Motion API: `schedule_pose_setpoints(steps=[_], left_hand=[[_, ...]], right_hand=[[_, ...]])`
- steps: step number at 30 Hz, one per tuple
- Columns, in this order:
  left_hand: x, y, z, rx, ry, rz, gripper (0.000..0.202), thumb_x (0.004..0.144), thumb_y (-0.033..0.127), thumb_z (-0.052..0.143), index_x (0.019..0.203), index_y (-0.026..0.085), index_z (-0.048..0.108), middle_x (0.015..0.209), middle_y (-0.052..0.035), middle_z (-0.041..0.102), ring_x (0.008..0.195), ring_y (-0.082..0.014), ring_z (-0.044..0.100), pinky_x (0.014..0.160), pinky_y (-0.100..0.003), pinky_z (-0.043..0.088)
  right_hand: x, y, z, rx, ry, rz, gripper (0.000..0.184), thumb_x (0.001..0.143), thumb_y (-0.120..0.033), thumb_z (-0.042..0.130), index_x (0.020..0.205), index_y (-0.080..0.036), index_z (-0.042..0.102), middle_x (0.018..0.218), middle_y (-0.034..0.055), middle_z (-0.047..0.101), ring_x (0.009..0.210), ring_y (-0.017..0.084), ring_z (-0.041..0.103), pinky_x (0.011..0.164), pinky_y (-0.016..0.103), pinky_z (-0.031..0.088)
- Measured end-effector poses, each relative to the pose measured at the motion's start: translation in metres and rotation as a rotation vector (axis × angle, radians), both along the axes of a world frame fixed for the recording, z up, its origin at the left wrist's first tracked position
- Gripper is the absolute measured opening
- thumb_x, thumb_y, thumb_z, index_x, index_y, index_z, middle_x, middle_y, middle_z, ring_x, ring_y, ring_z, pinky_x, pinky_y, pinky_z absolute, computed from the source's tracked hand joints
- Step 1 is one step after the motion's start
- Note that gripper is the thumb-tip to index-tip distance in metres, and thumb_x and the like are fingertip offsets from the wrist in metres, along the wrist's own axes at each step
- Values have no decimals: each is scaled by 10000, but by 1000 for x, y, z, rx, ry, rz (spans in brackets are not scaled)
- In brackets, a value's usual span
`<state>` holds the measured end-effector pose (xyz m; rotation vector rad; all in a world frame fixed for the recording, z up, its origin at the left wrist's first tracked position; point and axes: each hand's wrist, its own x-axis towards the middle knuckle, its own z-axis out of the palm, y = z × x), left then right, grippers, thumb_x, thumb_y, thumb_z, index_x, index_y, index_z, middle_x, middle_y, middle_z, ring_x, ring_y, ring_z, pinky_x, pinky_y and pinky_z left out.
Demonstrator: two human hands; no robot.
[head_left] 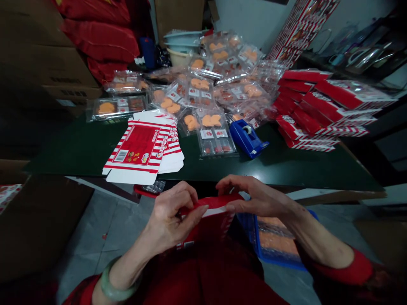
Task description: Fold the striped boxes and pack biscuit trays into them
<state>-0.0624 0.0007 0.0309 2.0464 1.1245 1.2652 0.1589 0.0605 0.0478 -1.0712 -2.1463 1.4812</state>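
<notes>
Two bare hands meet at one red box (206,228), held upright above the lap, just short of the table's near edge. The left hand (178,212) pinches the left end of its top between thumb and bent fingers. The right hand (257,197) has its thumb against the near top edge at the right end, the other fingers curved over toward the far side; whether they press together on the box I cannot tell. One pale green bangle (117,281) circles the left wrist.

Beyond the hands stands one dark green table (190,165). On its left lies one fanned stack of flat cartons (136,146), several in number, the lower ones too overlapped to count. One blue tape dispenser (249,137) sits right of the middle, just beside the nearest clear packet (218,135). Behind these spreads one heap of similar packets (197,87), well over ten, with orange pieces inside. At right, one pile of red-and-white boxes (321,110) holds several layers, their exact count hidden.

Farther back are a few nested basins (182,40), pale blue over cream. On the floor at right, one blue crate (259,241) holds wrapped orange items.
</notes>
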Motion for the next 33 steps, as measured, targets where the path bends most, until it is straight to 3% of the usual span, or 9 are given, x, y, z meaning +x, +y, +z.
schedule_pose_setpoints(steps=[3, 5, 12, 16, 20, 23, 27, 29, 33], left_hand=[[2, -3, 0, -80, 29, -16, 52, 802, 178, 628, 807, 158, 581, 853, -58, 638, 741, -131, 616, 642, -239, 495], [2, -5, -1, -133, 53, -60, 158, 814, 202, 631, 961, 154, 601, 929, -78, 654, 826, -152, 634, 712, -255, 512], [1, -10, -3, -144, 26, -140, 128, 842, 155, 598, 960, 155, 646, 868, -76, 666, 771, -145, 633, 643, -237, 516], [2, -13, -1, -116, -4, -103, 110, 822, 151, 621, 926, 176, 645, 845, -61, 668, 753, -146, 637, 646, -248, 524], [4, -15, 0, -183, 9, -99, 118, 816, 162, 628, 929, 187, 645, 817, -44, 666, 734, -141, 637, 641, -246, 522], [3, -14, -1, -188, 27, -80, 124, 812, 167, 629, 932, 186, 651, 810, -41, 675, 716, -140, 639, 621, -238, 512], [-2, -9, -3, -151, 46, 3, 115, 825, 164, 601, 921, 179, 661, 771, -28, 678, 648, -124, 630, 560, -210, 481], [-5, -6, -1, -149, 78, 5, 109, 834, 172, 592, 909, 183, 670, 767, -24, 683, 628, -117, 628, 547, -200, 473], [-9, 0, 9, -156, 159, -78, 139, 867, 196, 542, 878, 191, 680, 743, -26, 691, 598, -118, 622, 533, -196, 468]], right_hand=[[-7, 9, 7, -166, -77, 153, 364, 697, -356, 718, 999, -160, 663, 925, 46, 696, 782, 160, 629, 665, 259, 487], [-12, 12, 8, -284, -130, 187, 338, 642, -331, 754, 920, -154, 678, 846, 24, 691, 733, 149, 619, 618, 237, 469], [-20, 7, -3, -924, 66, 50, 284, 536, -224, 794, 706, -155, 578, 609, -67, 575, 480, 43, 485, 449, 162, 365], [-23, 7, -6, -1004, 220, -32, 502, 522, -114, 783, 970, -176, 567, 701, -57, 643, 577, 64, 587, 552, 174, 457], [-25, 11, -11, -1051, 215, 84, 515, 546, -124, 774, 1015, -165, 565, 643, -66, 629, 519, 60, 567, 498, 159, 425], [-23, 15, -9, -961, 210, 172, 442, 596, -166, 759, 1004, -163, 587, 681, -57, 630, 544, 63, 562, 501, 167, 410], [-13, 17, 4, -478, 71, 215, 389, 626, -180, 755, 996, -178, 635, 879, -4, 678, 739, 109, 609, 625, 209, 462], [-9, 14, 12, -229, -51, 206, 317, 669, -218, 743, 973, -185, 661, 874, 4, 692, 723, 122, 615, 626, 218, 470], [-4, 5, 20, -36, -131, 271, 256, 777, -284, 659, 1009, -175, 675, 804, 5, 707, 629, 121, 615, 553, 205, 457]])
